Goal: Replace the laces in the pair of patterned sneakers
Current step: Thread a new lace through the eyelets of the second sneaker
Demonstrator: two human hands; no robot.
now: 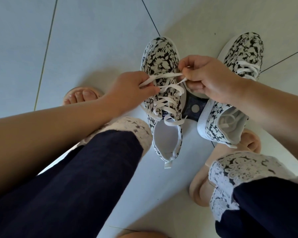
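Two black-and-white floral sneakers stand on the tiled floor. The left sneaker (160, 66) is in the middle, toe pointing away, threaded with a white lace (169, 88) through its eyelets. My left hand (127, 88) pinches the lace on the sneaker's left side. My right hand (208, 78) pinches the lace's other part over the sneaker's right side. The lace stretches between both hands above the upper. The right sneaker (243, 54) lies partly behind my right hand, with its own white lace (246, 67) across its front.
My legs in dark trousers with white lace cuffs (237, 174) fill the lower frame. Pink slippers (251, 140) are on my feet, toes (81, 95) showing at left. A dark blue item with a white dot (194, 107) lies between the sneakers. Pale floor tiles (93, 40) extend beyond.
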